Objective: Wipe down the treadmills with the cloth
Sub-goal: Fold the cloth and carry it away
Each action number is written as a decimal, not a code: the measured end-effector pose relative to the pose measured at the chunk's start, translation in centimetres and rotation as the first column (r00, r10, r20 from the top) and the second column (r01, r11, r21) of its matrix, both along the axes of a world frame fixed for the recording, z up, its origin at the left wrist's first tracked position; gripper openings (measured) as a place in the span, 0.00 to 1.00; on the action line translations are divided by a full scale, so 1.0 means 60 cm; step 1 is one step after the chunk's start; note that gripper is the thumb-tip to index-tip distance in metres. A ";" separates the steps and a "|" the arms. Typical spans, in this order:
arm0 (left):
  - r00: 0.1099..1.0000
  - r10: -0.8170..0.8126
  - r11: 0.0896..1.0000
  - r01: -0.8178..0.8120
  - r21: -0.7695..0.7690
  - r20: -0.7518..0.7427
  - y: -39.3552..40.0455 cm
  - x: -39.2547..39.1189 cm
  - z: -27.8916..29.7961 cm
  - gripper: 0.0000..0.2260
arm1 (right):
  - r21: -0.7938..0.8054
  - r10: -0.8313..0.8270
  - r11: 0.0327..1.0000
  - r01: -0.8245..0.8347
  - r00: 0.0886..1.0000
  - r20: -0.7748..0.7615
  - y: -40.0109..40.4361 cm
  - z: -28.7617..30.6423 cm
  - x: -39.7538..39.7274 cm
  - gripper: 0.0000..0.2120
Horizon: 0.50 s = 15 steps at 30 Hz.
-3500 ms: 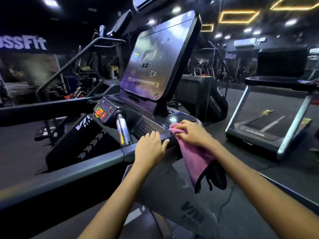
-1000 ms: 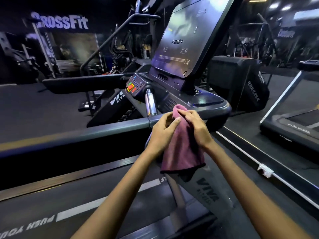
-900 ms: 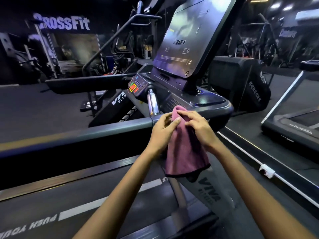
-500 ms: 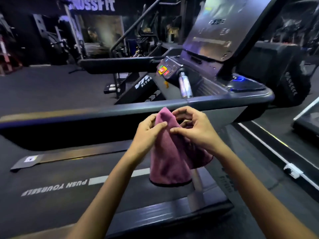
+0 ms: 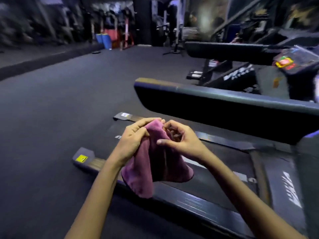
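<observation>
A pink cloth [image 5: 146, 171] hangs in front of me, bunched at its top and held by both hands. My left hand [image 5: 134, 138] pinches its upper left edge. My right hand [image 5: 181, 140] grips the upper right folds, fingers curled into the fabric. Both hands hover above the rear end of the treadmill's belt [image 5: 212, 185], clear of its surface. The treadmill's dark side handrail [image 5: 224, 104] runs across behind my hands. Its console buttons [image 5: 284, 63] show at the far right edge, blurred.
Dark rubber gym floor [image 5: 60, 109] spreads to the left. A second treadmill's handrail [image 5: 227, 49] lies behind the first. Racks and red and blue equipment [image 5: 114, 38] stand along the far wall. The treadmill's near side rail [image 5: 198, 202] has a yellow-labelled end cap [image 5: 82, 158].
My view has swung left and down, away from the console toward the belt's rear end. Both hands came off the handrail and now hold the cloth between them, regripping it.
</observation>
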State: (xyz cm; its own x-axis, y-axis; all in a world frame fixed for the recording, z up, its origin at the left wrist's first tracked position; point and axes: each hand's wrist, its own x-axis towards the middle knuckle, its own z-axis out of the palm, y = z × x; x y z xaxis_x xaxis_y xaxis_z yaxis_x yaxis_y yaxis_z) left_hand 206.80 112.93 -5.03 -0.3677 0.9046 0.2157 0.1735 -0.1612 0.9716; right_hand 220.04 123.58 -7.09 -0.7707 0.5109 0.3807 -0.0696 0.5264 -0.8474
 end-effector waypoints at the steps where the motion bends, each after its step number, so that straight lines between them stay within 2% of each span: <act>1: 0.999 0.036 0.999 -0.036 -0.005 -0.023 -0.016 -0.013 -0.002 0.23 | -0.010 0.031 0.999 -0.031 0.999 -0.021 -0.008 -0.006 -0.022 0.13; 5: 0.979 0.158 0.985 -0.165 -0.045 -0.126 -0.063 -0.041 -0.008 0.22 | 0.000 0.087 0.996 -0.088 0.991 -0.098 -0.031 -0.014 -0.092 0.07; 9: 0.923 0.348 0.930 -0.361 -0.060 -0.165 -0.113 -0.065 -0.026 0.12 | -0.061 0.260 0.962 -0.265 0.963 -0.072 -0.050 -0.021 -0.159 0.04; 12: 0.889 0.423 0.880 -0.449 -0.153 -0.177 -0.148 -0.074 -0.050 0.16 | -0.067 0.341 0.937 -0.343 0.939 -0.044 -0.059 -0.030 -0.196 0.05; 15: 0.842 0.445 0.791 -0.529 -0.308 -0.304 -0.181 -0.080 -0.078 0.19 | -0.062 0.405 0.912 -0.406 0.914 -0.035 -0.063 -0.036 -0.222 0.05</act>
